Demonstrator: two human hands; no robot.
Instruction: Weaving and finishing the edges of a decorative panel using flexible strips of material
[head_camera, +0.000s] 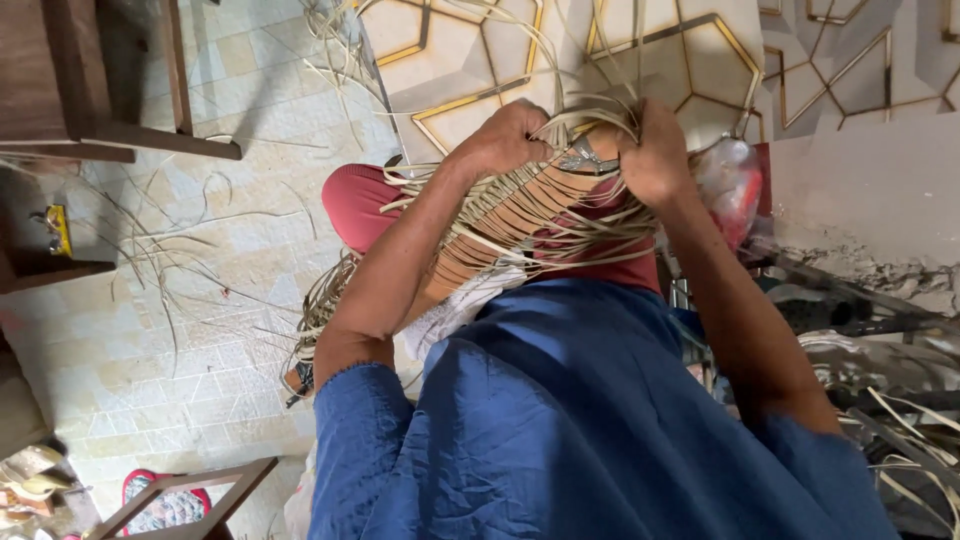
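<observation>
Both hands (580, 150) clenched on cane weave (510, 215)

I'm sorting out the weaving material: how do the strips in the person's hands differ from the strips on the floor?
The strips in the hands are woven tightly around a wooden frame; the strips on the floor lie loose and scattered. The held ones run in parallel rows; the floor ones curl at random. The left hand and right hand grip the woven ones; nothing touches the others. Both are thin and pale.

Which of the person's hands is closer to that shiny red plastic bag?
The right hand. It grips the pale cane strips right beside the red plastic bag, nearly touching it. The left hand holds the strips on the far side of the right hand, away from the bag.
</observation>
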